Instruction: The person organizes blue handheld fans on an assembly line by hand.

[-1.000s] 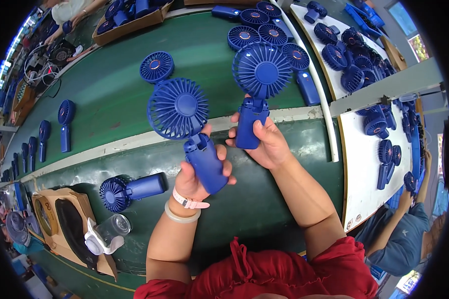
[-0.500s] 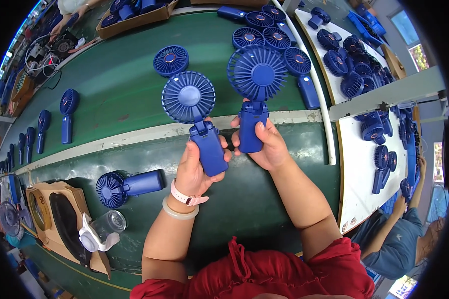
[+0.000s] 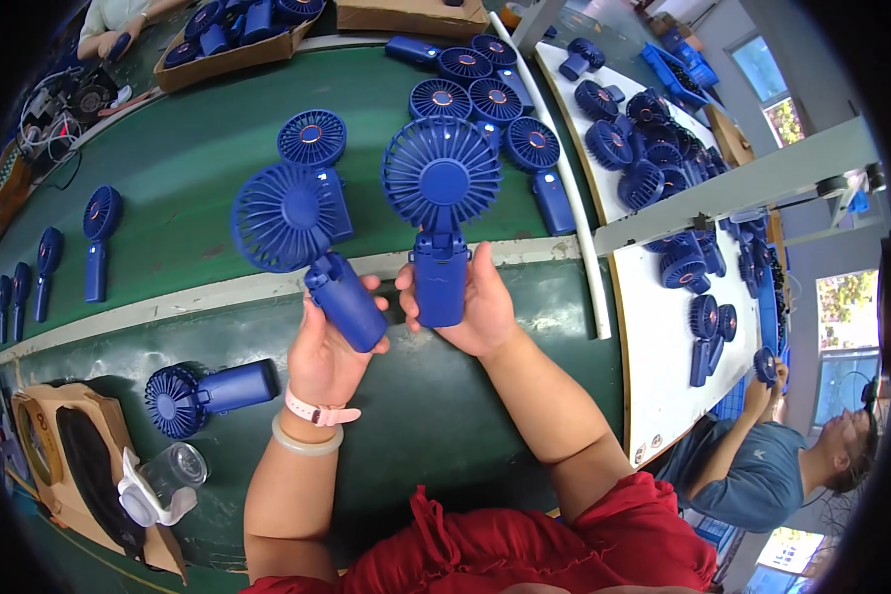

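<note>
My left hand is closed round the handle of a blue handheld fan, whose round head leans to the left. In my right hand a second blue handheld fan stands nearly upright, its handle against the fingers and the thumb out beside it. Both fans are held side by side over the near edge of the green belt, the backs of their handles toward me. A third fan lies on its side on the dark green bench, left of my left forearm. Behind the left fan, another fan rests on the belt.
Several fans stand in a row along the green belt at left; more cluster at its far right by a white pipe. A clear jar and cardboard are at lower left. A co-worker works beside the white table.
The view has swung, so the scene sits further left. The left fan has tilted more to the left and apart from the right one. My right thumb has moved off the handle's front.
</note>
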A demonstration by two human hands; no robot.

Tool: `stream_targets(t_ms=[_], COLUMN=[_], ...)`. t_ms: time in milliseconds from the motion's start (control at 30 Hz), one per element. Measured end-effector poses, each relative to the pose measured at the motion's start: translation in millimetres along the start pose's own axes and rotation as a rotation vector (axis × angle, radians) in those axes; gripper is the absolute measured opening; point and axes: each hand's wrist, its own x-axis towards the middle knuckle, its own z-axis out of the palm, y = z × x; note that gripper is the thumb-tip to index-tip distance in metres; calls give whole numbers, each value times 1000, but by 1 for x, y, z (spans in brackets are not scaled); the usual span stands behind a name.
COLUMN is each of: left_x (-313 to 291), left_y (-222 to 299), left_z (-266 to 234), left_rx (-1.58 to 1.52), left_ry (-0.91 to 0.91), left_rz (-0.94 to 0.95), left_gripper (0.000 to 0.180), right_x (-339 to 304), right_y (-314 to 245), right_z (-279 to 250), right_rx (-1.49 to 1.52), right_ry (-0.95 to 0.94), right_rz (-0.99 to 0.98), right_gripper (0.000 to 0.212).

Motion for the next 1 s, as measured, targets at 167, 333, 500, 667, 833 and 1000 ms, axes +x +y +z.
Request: stream_targets(t_ms=[167, 333, 500, 667, 833, 1000], left_x=[-1, -1, -1, -2, -3, -4], left_y=[-1, -3, -8, -10, -5, -6], left_z=[8, -2, 4, 4, 9, 8], left_rx=[109, 39, 332, 365, 208, 147], left_ry=[35, -42, -91, 22, 58, 28], left_rz=[156, 25, 113, 89, 124, 82], left_gripper=[53, 47, 38, 35, 41, 57], right_x=[-1, -5, -2, 0, 1, 1], right_y=[2, 3, -2, 0, 4, 2], right_z=[3, 14, 15, 16, 12, 11], right_rx=[45, -204, -551, -492, -479, -485], right_ry=[184, 282, 331, 357, 388, 388], right_rz=[-45, -26, -61, -26, -85, -110], right_gripper=[56, 48, 40, 37, 34, 31])
